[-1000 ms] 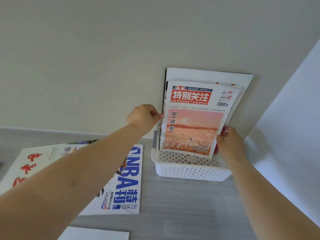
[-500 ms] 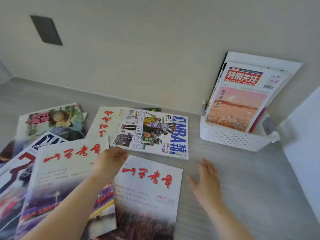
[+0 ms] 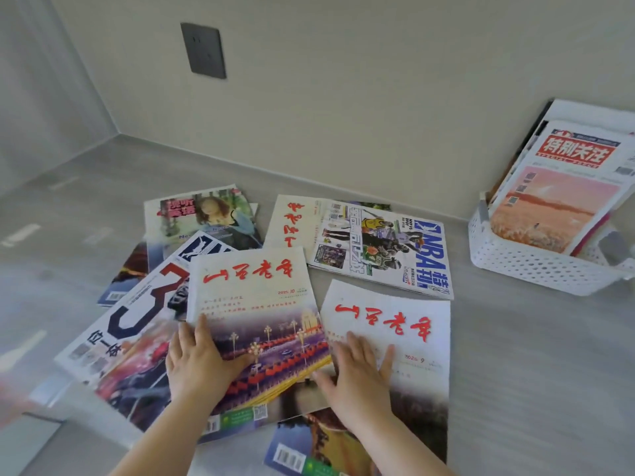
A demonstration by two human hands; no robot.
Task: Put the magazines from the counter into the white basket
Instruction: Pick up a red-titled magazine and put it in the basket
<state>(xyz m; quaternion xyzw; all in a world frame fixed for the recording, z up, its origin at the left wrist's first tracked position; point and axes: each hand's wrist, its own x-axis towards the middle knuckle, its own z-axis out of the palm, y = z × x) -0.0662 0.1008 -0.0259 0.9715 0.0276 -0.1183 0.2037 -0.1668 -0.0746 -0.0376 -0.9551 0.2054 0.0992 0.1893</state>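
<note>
1. left hand lies flat, fingers spread, on the glossy street-photo magazine mid-counter, gripping nothing.
2. right hand is flat on the white red-titled magazine beside it, also holding nothing.
3. probably thin, floppy, slick: i'd pinch the spine. the perforated white plastic basket sits far right.

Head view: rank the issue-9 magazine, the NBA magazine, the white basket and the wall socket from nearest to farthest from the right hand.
1. Issue-9 magazine: directly under the right hand, which touches it.
2. NBA magazine: just behind, toward the wall.
3. White basket: far right, by the wall.
4. Wall socket: high on the wall, back left.
</note>
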